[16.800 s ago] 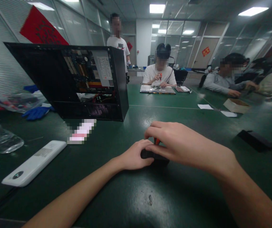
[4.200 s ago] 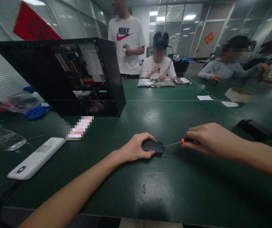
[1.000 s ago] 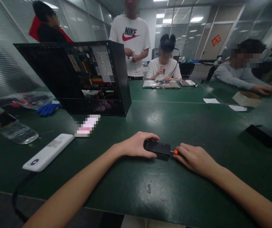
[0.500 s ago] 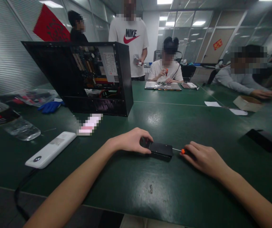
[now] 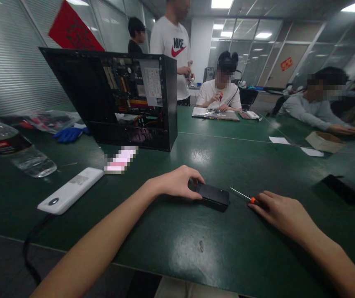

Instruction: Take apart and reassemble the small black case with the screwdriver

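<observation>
On the green table lies a small black rectangular box [image 5: 214, 195], its kind not clear. My left hand [image 5: 182, 183] grips its left end between thumb and fingers. To the right, my right hand [image 5: 277, 210] is closed around the handle of a screwdriver [image 5: 241, 194] with an orange collar and a thin metal shaft. The shaft points left toward the box's right end, its tip a short way off and not touching. Most of the handle is hidden in my fingers.
An open black computer case [image 5: 168, 103] stands at the back left. A white power bank [image 5: 72, 191] with a cable, a water bottle [image 5: 19, 147] and blue gloves [image 5: 68, 134] lie left. At right are a black object [image 5: 348, 188] and a cardboard box [image 5: 325, 141]. Several people are beyond.
My right hand has drawn the screwdriver back to the right, so its tip has come away from the box's end. My left hand keeps its hold. The view has shifted slightly.
</observation>
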The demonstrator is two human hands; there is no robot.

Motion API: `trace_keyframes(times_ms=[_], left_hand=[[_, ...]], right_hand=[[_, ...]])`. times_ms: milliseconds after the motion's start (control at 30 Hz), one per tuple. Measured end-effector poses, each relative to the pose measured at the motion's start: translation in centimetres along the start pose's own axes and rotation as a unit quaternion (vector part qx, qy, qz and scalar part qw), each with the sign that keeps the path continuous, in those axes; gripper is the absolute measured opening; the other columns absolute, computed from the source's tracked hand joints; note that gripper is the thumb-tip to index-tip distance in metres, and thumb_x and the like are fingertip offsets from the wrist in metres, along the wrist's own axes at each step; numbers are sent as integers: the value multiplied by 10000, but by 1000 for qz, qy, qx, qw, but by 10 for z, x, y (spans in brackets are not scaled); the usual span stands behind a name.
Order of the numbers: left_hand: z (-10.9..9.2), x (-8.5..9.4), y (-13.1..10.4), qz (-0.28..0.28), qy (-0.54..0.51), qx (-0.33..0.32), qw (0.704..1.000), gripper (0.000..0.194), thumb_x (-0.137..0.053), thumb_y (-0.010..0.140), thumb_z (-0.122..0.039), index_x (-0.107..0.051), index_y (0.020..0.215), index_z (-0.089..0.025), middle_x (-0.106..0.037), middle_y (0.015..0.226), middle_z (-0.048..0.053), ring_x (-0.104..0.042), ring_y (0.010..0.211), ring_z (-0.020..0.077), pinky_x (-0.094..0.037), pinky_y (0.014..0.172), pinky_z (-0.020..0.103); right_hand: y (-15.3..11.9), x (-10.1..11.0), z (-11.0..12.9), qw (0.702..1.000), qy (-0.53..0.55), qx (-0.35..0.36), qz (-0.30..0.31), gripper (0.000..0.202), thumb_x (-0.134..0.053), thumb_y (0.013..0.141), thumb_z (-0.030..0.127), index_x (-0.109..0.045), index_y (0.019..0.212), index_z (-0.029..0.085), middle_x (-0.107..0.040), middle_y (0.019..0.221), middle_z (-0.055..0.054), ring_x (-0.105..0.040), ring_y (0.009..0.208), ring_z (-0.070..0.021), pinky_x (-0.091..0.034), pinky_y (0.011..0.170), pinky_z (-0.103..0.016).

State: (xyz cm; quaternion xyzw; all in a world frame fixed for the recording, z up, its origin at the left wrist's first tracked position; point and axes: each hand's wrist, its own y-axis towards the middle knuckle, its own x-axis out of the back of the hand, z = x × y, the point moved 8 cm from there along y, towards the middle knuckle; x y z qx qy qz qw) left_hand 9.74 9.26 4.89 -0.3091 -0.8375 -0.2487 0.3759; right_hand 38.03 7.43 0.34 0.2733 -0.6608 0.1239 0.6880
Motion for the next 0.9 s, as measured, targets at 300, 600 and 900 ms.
trace_keyframes(times_ms=[300,600,900], left_hand=[[-1,-1,0,8,11,3,1000,384,-877,790,-367,-783,1109,-174,-771,1035,72,-709,916,222,-519,829,324],[-1,-1,0,16,9,9,1000,383,-861,807,-383,-775,1108,-162,-765,1025,73,-710,933,227,-529,835,327],[-4,7,3,-22,-7,-10,1000,317,-750,934,-349,-773,1170,-137,-770,1045,81,-711,946,194,-514,859,288]], right_hand=[[24,36,46,997,60,44,-31,499,-557,998,613,-659,1232,184,-712,1197,-136,-713,1020,-296,-579,806,-431],[65,29,103,968,219,112,41,324,-667,982,419,-657,1211,191,-687,1163,-100,-646,1054,-256,-535,919,-427],[66,29,87,949,299,78,-65,215,-572,1047,380,-679,1083,197,-716,1040,-62,-655,953,-186,-512,869,-353]])
